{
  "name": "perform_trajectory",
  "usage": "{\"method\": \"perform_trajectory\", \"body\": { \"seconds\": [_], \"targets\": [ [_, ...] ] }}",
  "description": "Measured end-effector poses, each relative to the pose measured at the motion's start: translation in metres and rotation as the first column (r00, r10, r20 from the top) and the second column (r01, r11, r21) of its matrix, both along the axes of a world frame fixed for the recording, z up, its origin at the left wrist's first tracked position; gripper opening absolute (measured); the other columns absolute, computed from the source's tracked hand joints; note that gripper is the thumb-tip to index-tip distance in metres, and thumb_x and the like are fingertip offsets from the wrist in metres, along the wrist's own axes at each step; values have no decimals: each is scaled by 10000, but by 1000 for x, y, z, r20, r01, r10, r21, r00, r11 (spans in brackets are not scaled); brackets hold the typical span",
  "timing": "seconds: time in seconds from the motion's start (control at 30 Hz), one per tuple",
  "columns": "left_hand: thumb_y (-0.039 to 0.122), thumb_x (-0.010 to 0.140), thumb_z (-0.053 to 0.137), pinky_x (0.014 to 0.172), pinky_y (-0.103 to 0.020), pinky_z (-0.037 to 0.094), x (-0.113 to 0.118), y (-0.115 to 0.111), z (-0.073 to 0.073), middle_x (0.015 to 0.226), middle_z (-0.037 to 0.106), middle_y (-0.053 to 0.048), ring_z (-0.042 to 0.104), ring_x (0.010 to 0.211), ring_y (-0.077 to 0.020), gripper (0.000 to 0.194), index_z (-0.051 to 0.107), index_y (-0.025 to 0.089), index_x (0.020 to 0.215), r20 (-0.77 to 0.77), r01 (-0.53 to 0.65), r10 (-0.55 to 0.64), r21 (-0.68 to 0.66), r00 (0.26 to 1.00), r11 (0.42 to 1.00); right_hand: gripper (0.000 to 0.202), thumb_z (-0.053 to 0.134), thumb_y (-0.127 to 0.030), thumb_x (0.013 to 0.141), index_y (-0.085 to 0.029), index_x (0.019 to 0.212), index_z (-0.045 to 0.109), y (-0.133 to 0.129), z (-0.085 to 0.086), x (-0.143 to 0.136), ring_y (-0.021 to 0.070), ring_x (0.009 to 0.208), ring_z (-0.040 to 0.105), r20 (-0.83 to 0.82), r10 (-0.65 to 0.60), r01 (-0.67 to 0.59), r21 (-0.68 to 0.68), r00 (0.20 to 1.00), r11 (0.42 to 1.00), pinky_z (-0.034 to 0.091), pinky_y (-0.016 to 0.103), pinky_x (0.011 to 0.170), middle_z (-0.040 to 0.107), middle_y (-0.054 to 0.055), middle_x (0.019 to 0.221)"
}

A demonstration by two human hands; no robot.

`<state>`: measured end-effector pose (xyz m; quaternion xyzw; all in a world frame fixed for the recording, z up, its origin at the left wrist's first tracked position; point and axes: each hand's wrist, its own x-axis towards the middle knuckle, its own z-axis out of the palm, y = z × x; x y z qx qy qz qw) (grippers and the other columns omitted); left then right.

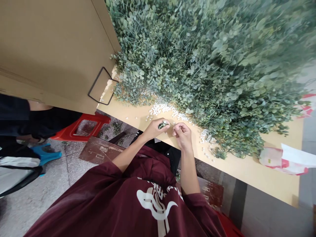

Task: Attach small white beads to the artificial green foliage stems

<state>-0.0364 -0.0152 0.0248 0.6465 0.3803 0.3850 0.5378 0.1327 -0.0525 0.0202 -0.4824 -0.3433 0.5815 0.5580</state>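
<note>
My left hand (158, 127) is closed around a small bunch of green leaves (162, 125) with a white piece at its top, over the table's near edge. Just to its right, my right hand (182, 132) has its fingers pinched together; whatever they hold is too small to make out. Beyond both hands, small white pieces (161, 108) lie scattered on the tan table (135, 123). A large heap of artificial green foliage (197, 72) covers the table behind them.
A cardboard box (56, 52) stands at the left, beside a black wire frame (100, 86). A red and white plastic bag (274, 160) lies at the right. A red stool (81, 126) and another person's dark clothing (14, 115) are at the far left.
</note>
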Motion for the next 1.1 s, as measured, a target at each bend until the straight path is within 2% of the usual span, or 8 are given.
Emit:
{"method": "perform_trajectory", "body": {
  "seconds": [0.27,0.5,0.77,1.1],
  "targets": [
    [335,885,555,728,-230,443,-1,-2,3,785,606,-18,568,706,-118,207,627,143,915,-5,36,-36,61,999,997,193,762,-339,753,-193,711,642,1,-3,2,87,514,520,-9,56,-56,-20,998,998,423,230,513,627,-16,655],
    [323,882,558,713,-226,442,-1,-2,4,785,605,-22,559,715,-120,192,628,144,884,-19,20,-19,77,1000,997,189,759,-340,757,-195,705,650,2,-1,0,89,522,523,10,70,-69,-50,998,996,444,238,536,636,-11,659],
    [353,886,558,732,-231,448,-1,-2,3,787,617,-21,571,716,-120,222,632,145,900,-10,1,0,74,1000,997,225,754,-385,748,-199,725,629,2,-2,-4,89,516,518,56,4,-1,-53,998,999,435,237,532,636,-16,668],
    [342,881,548,728,-233,455,0,-4,2,805,631,-28,573,721,-126,210,630,149,897,-25,-47,49,69,998,996,224,774,-369,725,-183,731,649,2,0,-11,90,523,517,88,-61,64,-27,994,998,441,244,554,648,-9,671]
  ]
}}
